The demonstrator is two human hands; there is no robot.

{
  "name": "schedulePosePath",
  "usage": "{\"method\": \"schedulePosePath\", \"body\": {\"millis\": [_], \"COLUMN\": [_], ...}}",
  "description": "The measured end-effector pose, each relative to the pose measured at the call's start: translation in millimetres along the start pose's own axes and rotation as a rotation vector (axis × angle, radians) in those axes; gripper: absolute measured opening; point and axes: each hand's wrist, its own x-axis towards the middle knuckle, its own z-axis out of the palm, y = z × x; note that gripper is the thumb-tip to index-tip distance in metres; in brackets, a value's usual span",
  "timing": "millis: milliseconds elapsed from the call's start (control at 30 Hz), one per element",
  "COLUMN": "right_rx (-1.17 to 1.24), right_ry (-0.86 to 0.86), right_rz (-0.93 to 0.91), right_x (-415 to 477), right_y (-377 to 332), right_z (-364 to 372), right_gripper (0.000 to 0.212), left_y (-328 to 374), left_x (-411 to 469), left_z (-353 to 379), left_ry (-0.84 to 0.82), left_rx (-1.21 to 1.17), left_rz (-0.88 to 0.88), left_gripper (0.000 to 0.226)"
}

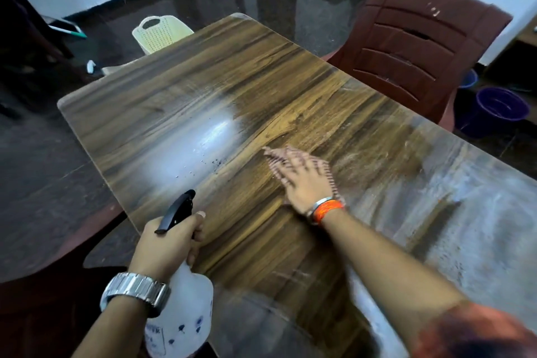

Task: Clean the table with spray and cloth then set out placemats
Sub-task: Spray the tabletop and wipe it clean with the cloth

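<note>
The wood-grain table (180, 87) fills the view. My left hand (165, 244) grips the neck of a white translucent spray bottle (186, 314) with a black trigger head (175, 211), held over the table's near left edge. My right hand (305, 180) lies flat on a small brownish patterned cloth (273, 155), pressing it onto the middle of the table. Motion blur smears both the hand and the cloth. Only the cloth's edges show around the fingers. A few small droplets (216, 163) sit beside a bright sheen left of the cloth. No placemats are in view.
A maroon plastic chair (412, 46) stands at the table's far right side. A cream plastic chair (159, 32) stands at the far left corner. Purple buckets (499, 110) sit on the floor to the right. The table's right part (465, 197) looks grey and streaky.
</note>
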Motion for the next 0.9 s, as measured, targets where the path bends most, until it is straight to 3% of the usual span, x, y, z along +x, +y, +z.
{"method": "schedulePosePath", "body": {"millis": [133, 267, 500, 767, 900], "right_rx": [-0.049, 0.005, -0.172, -0.291, -0.254], "right_ry": [-0.108, -0.142, -0.154, -0.159, -0.17], "right_rz": [-0.403, -0.61, -0.848, -0.853, -0.788], "right_x": [-40, -103, -209, -362, -404], "right_y": [-119, -170, -118, -31, -16], "right_z": [22, 41, 53, 49, 56], "right_gripper": [0.052, 0.048, 0.049, 0.066, 0.054], "left_y": [-22, -52, -99, -116, -115], "left_x": [-31, -65, -105, -145, -164], "left_z": [-20, -40, -42, -32, -27], "left_ry": [0.021, 0.017, -0.07, -0.093, -0.061], "left_rx": [-0.023, 0.001, -0.043, -0.129, -0.12], "left_rz": [-0.002, -0.015, -0.056, -0.092, -0.092], "left_gripper": [0.028, 0.029, 0.033, 0.024, 0.024]}}
